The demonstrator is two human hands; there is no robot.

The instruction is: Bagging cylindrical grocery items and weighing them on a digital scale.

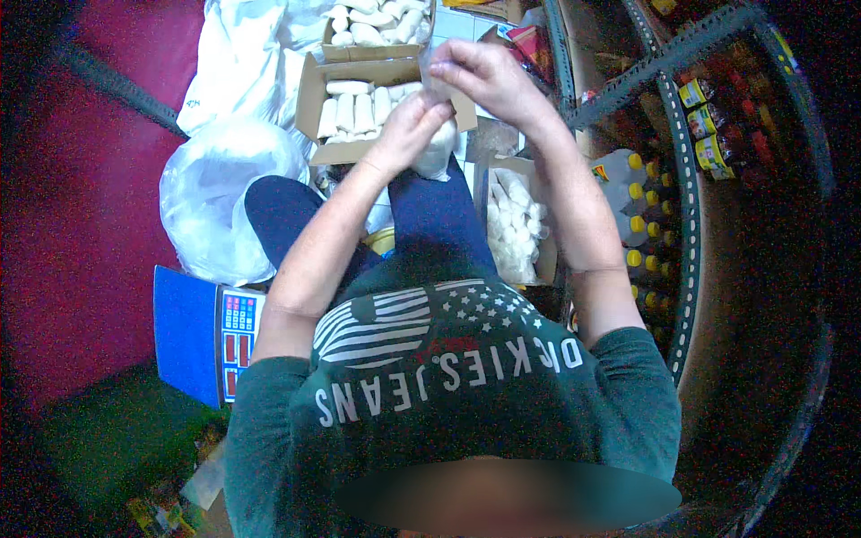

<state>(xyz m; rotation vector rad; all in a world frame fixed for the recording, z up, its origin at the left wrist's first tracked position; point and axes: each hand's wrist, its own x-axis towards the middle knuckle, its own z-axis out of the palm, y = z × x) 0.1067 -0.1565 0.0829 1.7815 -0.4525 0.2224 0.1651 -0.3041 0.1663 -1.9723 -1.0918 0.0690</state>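
Observation:
My left hand (412, 128) is closed around the neck of a clear plastic bag (436, 151) filled with something white. The filled part hangs below that hand, over my right thigh. Higher up, my right hand (481, 77) pinches the thin, loose top of the same bag between thumb and fingers. Just beyond my hands stands an open cardboard box (313, 107) with white-filled bags packed in rows. Another cardboard box (373, 52), also with white bags, lies farther off. By my right leg, a third box (548, 252) contains several narrower white bags.
Large white sacks (232, 74) and a bulging translucent plastic bag (222, 202) sit on the left. Near my left elbow is a blue scale (188, 336) with a keypad. On the right, a metal shelving frame (683, 202) rises beside bottles with yellow caps (635, 188).

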